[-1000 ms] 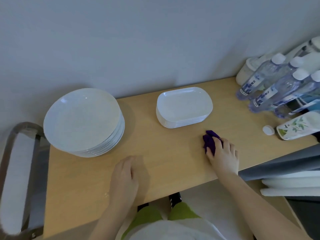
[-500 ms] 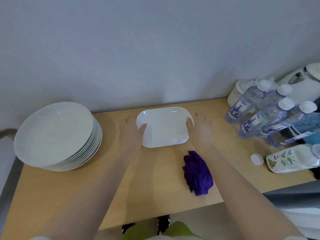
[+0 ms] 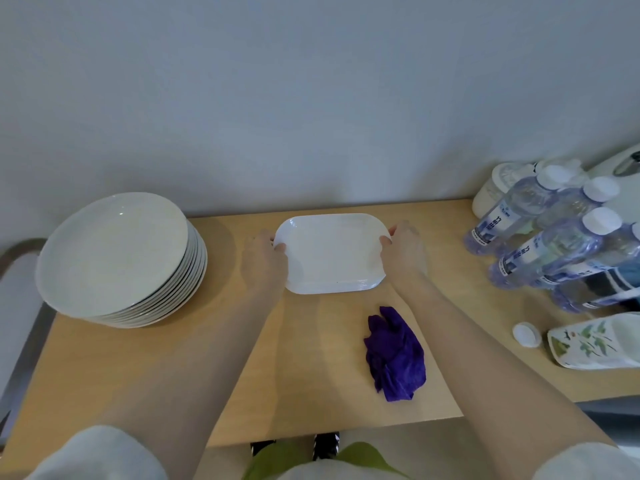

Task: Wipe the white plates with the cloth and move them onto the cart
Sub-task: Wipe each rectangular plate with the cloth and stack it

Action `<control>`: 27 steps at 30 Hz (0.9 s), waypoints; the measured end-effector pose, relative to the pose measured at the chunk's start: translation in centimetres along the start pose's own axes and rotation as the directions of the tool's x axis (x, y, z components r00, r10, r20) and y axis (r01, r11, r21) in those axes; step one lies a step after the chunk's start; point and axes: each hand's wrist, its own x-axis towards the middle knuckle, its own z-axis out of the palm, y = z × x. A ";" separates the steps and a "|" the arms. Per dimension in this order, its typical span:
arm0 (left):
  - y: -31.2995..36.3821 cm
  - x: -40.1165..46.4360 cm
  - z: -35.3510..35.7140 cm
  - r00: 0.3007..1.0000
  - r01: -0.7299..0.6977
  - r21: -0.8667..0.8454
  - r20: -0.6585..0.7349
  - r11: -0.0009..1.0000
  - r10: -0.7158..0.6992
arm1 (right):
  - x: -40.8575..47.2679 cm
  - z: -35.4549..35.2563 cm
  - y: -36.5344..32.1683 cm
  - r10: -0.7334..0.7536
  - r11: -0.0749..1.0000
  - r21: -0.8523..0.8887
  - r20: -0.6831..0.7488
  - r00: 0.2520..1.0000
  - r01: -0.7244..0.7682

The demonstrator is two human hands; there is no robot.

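Hands occupy the two short ends of the rectangular plates [image 3: 331,252]: the left hand [image 3: 265,263] grips the left end with its thumb over the rim, and the right hand [image 3: 403,252] grips the right end in the same way. The plates sit in a small stack at the middle rear of the wooden table [image 3: 166,368], close to the wall. Whether the grip takes the top plate only or the whole stack cannot be told from this view.

Risk 1, uneven lift. If the fingers catch more than one plate, a lower plate is likely to slide off on the way up and strike the table. Confirm which rim is held before raising.

Risk 2, cloth out of hand. The purple cloth [image 3: 394,355] lies loose on the table in front of the stack, just beside the right forearm, held by neither hand. Wiping requires freeing one hand, which leaves the plate supported on one side only. Set the plate down flat or brace it first.

Risk 3, neighbouring items. The water bottles [image 3: 540,237] stand near the right hand, with a loose cap [image 3: 526,335] further forward. A wide swing to the right is likely to topple them. The round plate stack [image 3: 117,254] stands to the left, overhanging toward the cart handle [image 3: 14,268]; a transfer in that direction passes close to it, and contact could shift or chip those plates.
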 end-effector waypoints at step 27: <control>-9.3 -9.8 -11.1 0.995 0.068 -0.154 -0.064 0.986 -0.079 | -17.4 4.8 -2.9 -0.040 0.950 0.309 -0.046 0.998 0.053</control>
